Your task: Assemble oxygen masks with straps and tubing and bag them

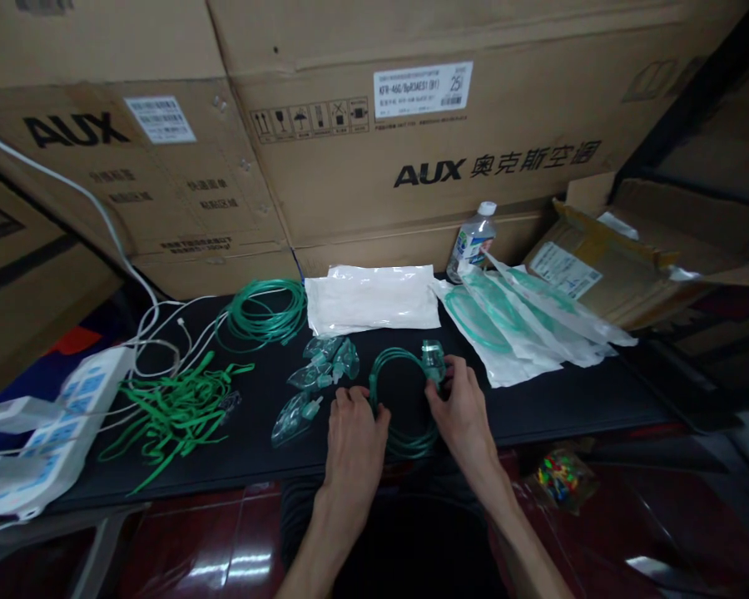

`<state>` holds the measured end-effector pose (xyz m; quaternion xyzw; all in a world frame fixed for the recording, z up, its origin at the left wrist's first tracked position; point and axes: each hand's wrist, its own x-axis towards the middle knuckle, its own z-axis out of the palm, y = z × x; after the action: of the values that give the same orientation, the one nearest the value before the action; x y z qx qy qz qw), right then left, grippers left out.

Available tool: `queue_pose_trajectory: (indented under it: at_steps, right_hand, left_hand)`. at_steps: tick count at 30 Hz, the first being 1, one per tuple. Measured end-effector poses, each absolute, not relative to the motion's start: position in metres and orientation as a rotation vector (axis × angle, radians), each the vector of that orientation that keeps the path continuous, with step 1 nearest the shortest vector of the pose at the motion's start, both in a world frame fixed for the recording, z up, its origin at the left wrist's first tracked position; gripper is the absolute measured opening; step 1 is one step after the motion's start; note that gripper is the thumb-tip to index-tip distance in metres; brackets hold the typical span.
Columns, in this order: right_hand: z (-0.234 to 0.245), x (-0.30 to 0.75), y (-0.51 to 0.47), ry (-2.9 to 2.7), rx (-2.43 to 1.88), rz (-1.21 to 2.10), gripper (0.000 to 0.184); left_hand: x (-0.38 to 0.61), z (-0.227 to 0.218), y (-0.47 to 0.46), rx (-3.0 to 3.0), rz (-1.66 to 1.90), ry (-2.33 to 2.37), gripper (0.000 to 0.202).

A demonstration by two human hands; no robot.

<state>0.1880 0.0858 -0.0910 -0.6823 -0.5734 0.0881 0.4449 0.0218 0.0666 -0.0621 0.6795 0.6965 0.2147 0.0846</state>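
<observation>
A coil of thin green tubing [410,447] rests on the black tabletop between my hands. My left hand [357,437] is closed on the coil's left side, its thumb and fingertips around the strands. With the thumb and fingers of my right hand [465,412] I grip a small translucent green plastic cup [433,356] at the coil's upper right; the fingers partly cover its lower end. Several clear green face masks lie left of the coil, among them one mask [292,418] near my left hand and a cluster of masks [317,370] behind it.
White packets [374,301] lie at the back, and opened pouches with green contents [505,320] at right, by a plastic bottle [473,241]. Left are another tubing coil [265,312], green straps [175,408] and a power strip [68,433]. Cardboard boxes [362,191] stand behind.
</observation>
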Motion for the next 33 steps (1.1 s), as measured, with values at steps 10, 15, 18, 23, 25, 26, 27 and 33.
queue_pose_trajectory:
  at_steps: [10, 15, 18, 23, 25, 26, 27, 33]
  right_hand:
    - [-0.092, 0.174, 0.068, -1.438, -1.465, 0.384, 0.037]
    - [-0.090, 0.180, 0.068, -1.360, -1.308, 0.575, 0.034]
    - [-0.087, 0.185, 0.068, -1.284, -1.231, 0.684, 0.032]
    - [-0.085, 0.191, 0.070, -1.121, -1.143, 0.852, 0.036]
    - [-0.085, 0.191, 0.070, -1.045, -1.130, 0.924, 0.032]
    - [-0.085, 0.191, 0.071, -1.001, -1.135, 0.961, 0.028]
    - [-0.084, 0.190, 0.072, -0.952, -1.146, 0.997, 0.024]
    - [-0.074, 0.185, 0.079, -0.687, -1.195, 1.227, 0.041]
  left_hand:
    - [0.026, -0.047, 0.085, 1.970, 0.507, 2.026, 0.025]
    - [0.026, -0.050, 0.090, 1.918, 0.530, 2.018, 0.008]
    - [0.025, -0.050, 0.089, 1.897, 0.610, 1.918, 0.006]
    - [0.024, -0.050, 0.086, 1.840, 0.770, 1.629, 0.022]
    - [0.024, -0.050, 0.086, 1.789, 0.787, 1.568, 0.028]
    - [0.024, -0.050, 0.087, 1.763, 0.793, 1.554, 0.030]
    - [0.024, -0.051, 0.087, 1.738, 0.798, 1.544, 0.032]
    - [0.025, -0.053, 0.087, 1.618, 0.835, 1.489, 0.033]
